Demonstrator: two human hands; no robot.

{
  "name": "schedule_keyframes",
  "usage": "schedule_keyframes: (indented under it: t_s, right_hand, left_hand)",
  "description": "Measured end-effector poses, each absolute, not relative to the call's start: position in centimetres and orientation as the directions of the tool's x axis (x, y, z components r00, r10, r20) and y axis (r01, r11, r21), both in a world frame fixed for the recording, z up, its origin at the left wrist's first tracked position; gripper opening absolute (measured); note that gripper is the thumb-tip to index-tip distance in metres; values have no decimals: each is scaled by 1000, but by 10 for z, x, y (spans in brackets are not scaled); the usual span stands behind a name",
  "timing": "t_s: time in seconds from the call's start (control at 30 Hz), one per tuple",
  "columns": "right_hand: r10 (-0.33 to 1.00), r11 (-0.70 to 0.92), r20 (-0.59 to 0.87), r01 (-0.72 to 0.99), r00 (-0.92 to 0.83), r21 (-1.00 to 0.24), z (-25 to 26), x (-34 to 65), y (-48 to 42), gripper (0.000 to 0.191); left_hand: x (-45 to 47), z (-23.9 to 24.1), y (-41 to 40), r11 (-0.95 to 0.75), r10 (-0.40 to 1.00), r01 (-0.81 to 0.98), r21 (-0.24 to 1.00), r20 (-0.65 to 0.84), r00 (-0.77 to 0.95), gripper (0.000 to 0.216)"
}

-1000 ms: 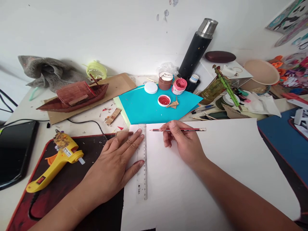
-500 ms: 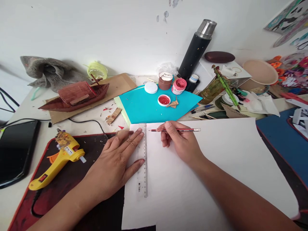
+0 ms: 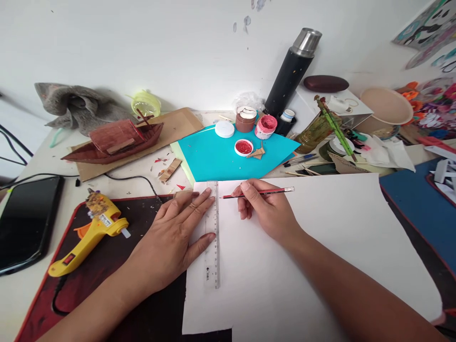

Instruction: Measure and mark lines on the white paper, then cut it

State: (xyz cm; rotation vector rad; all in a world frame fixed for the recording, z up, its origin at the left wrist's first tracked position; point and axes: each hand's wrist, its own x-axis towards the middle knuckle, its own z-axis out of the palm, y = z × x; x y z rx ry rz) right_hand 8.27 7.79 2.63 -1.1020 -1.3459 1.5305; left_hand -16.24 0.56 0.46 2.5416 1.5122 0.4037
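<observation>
A large white sheet of paper (image 3: 320, 247) lies on the desk in front of me. A clear plastic ruler (image 3: 212, 247) rests along its left part, running towards me. My left hand (image 3: 174, 237) lies flat with fingers spread, pressing on the ruler and the paper's left edge. My right hand (image 3: 265, 209) is closed on a red pencil (image 3: 274, 191), held nearly level. The pencil's tip points left and sits just right of the ruler's far end.
A yellow glue gun (image 3: 89, 235) lies on a dark mat (image 3: 107, 266) at the left, beside a black tablet (image 3: 24, 218). Behind the paper are a turquoise sheet (image 3: 213, 156), open paint jars (image 3: 265, 126), a cardboard boat model (image 3: 117, 140) and a black flask (image 3: 290, 71). Clutter fills the right side.
My right hand and pencil have shifted slightly left, bringing the tip closer to the ruler. The left hand stays flat on the ruler.
</observation>
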Motion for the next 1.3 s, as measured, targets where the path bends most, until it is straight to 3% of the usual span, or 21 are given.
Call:
schedule_keyframes:
  t_s: [1.3]
  right_hand:
    - [924,-90,-110,70,-366,-993,28,84,75,53]
  left_hand:
    - [-163,5,5,-461,886,834,302,119,447,70]
